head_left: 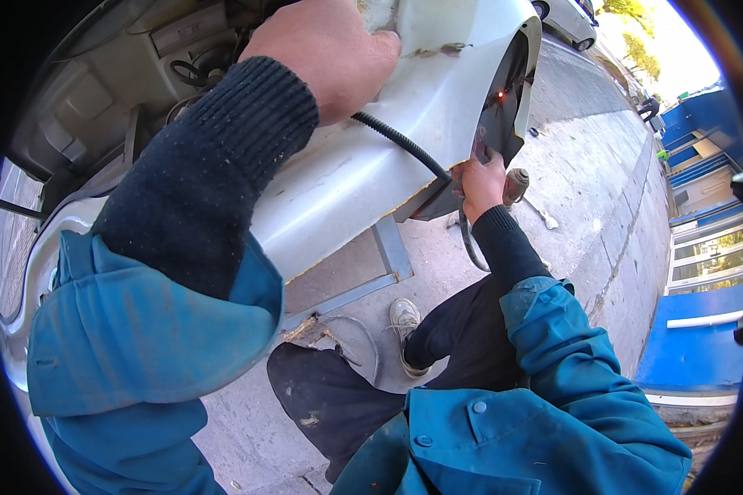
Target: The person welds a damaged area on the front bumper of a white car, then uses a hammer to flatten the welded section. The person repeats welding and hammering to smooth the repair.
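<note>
A dented white car fender [363,186] lies across the upper middle, scraped and rusty near its top. My left hand [330,62] is closed over the upper side of the fender; its fingertips are turned away, and what they grip is hidden. From under that hand a black corrugated hose [404,142] runs over the panel towards my right hand. My right hand [480,180] is closed at the fender's lower corner, beside the dark wheel-arch opening [504,103]; what its fingers grip is unclear. A worn cylindrical metal piece [516,186] shows just beside it. A small red-orange light glows inside the arch.
At left, the open car body [74,124] shows bare metal and cables. A grey metal frame [384,264] stands under the fender, near my shoe [404,326]. A parked car [565,21] is at the far top, and a blue-walled building [693,338] stands at right.
</note>
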Motion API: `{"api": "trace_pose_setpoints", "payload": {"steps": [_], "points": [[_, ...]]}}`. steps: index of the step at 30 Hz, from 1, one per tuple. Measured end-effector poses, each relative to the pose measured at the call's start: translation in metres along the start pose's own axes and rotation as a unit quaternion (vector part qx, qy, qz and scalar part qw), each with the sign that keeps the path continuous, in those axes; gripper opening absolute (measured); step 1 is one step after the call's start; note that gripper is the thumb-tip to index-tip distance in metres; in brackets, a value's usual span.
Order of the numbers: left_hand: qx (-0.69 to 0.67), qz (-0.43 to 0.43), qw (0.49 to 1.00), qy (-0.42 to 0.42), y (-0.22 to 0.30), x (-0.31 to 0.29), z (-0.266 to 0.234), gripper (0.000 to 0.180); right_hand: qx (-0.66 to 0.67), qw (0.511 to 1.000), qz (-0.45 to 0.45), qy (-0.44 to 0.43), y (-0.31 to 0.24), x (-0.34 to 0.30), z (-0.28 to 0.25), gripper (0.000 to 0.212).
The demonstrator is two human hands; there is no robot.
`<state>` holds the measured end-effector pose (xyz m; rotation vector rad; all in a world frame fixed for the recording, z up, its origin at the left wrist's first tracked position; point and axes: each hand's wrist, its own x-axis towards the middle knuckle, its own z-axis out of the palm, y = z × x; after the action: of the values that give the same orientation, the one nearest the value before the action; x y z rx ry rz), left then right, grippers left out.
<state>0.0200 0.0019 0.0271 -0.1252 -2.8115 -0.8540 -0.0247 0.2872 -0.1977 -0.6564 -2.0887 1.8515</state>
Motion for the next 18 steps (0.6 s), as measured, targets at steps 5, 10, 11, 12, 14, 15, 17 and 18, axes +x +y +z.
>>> {"api": "trace_pose_setpoints", "payload": {"steps": [5, 10, 11, 12, 14, 15, 17, 18], "points": [[-0.011, 0.011, 1.000, -0.001, -0.0018, -0.0024, -0.0012, 0.053, -0.003, 1.000, 0.002, -0.004, -0.0019, -0.0015, -0.0012, 0.057], [-0.001, 0.005, 1.000, 0.004, -0.0006, -0.0007, -0.0006, 0.053, -0.006, 1.000, 0.002, -0.006, -0.0020, -0.0004, -0.0006, 0.056], [-0.002, 0.001, 1.000, 0.003, 0.0000, -0.0004, -0.0005, 0.053, 0.002, 1.000, -0.003, -0.007, -0.0019, -0.0001, -0.0005, 0.056], [-0.003, -0.003, 1.000, 0.002, 0.0003, -0.0005, -0.0006, 0.054, 0.005, 1.000, -0.005, -0.004, -0.0016, 0.0001, -0.0002, 0.055], [-0.005, 0.003, 1.000, 0.002, 0.0005, -0.0021, -0.0014, 0.054, 0.005, 1.000, -0.006, -0.002, -0.0014, 0.0003, 0.0000, 0.055], [-0.007, 0.013, 1.000, 0.003, -0.0001, -0.0037, -0.0025, 0.054, 0.002, 1.000, -0.003, -0.003, -0.0014, 0.0004, 0.0000, 0.054], [-0.010, 0.022, 1.000, 0.003, 0.0004, -0.0056, -0.0036, 0.054, -0.002, 1.000, -0.003, -0.004, -0.0015, 0.0005, -0.0001, 0.054], [-0.011, 0.021, 1.000, 0.003, 0.0011, -0.0060, -0.0037, 0.054, -0.002, 1.000, -0.004, -0.005, -0.0015, 0.0007, -0.0003, 0.054]]}}
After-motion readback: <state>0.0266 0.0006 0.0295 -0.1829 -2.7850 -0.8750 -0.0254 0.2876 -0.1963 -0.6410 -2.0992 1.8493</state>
